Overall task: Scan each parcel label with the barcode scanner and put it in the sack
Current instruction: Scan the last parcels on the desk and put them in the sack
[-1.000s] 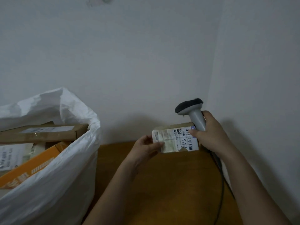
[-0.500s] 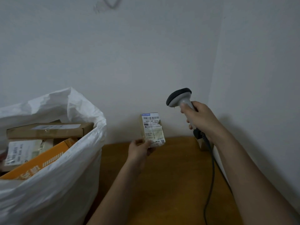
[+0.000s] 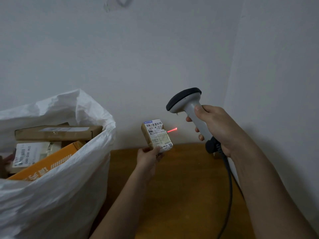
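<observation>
Two hands worked: my left hand [image 3: 149,156] pinched the small parcel [image 3: 156,136] upright, label facing the barcode scanner [image 3: 189,107] my right hand [image 3: 216,128] gripped, aiming.

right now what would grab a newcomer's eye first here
Likely the red scanner beam, glowing on the wall just right of the small labelled parcel that the left hand holds up. Next, the grey barcode scanner gripped in the right hand, and the white sack of parcels at left.
</observation>
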`<action>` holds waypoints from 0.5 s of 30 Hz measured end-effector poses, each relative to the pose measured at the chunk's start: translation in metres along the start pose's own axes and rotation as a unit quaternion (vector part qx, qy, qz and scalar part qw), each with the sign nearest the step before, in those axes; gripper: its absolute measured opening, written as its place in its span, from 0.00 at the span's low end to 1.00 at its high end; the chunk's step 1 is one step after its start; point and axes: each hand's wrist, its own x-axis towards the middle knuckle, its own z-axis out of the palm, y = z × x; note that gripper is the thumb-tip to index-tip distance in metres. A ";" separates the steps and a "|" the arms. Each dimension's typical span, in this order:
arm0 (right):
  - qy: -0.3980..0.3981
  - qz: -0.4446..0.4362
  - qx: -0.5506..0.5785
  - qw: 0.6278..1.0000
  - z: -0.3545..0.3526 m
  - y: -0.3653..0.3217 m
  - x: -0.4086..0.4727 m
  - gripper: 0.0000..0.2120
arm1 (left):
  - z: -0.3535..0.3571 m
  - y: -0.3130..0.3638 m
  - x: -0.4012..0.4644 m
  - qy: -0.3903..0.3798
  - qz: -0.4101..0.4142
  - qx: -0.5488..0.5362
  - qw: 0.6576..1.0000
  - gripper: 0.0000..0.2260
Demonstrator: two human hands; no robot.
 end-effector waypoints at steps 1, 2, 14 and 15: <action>0.002 -0.003 0.000 1.000 -0.001 -0.002 -0.002 0.14 | 0.000 0.000 0.000 0.001 0.001 0.000 1.000 0.19; 0.004 -0.005 -0.001 1.000 -0.001 -0.004 -0.004 0.14 | 0.000 0.000 -0.001 0.002 0.002 0.000 1.000 0.19; 0.018 -0.021 -0.013 1.000 0.002 -0.025 -0.024 0.15 | -0.002 0.009 -0.016 -0.002 0.011 -0.012 1.000 0.19; 0.019 -0.023 -0.013 0.999 0.003 -0.027 -0.026 0.15 | -0.003 0.011 -0.017 -0.004 0.014 -0.012 1.000 0.19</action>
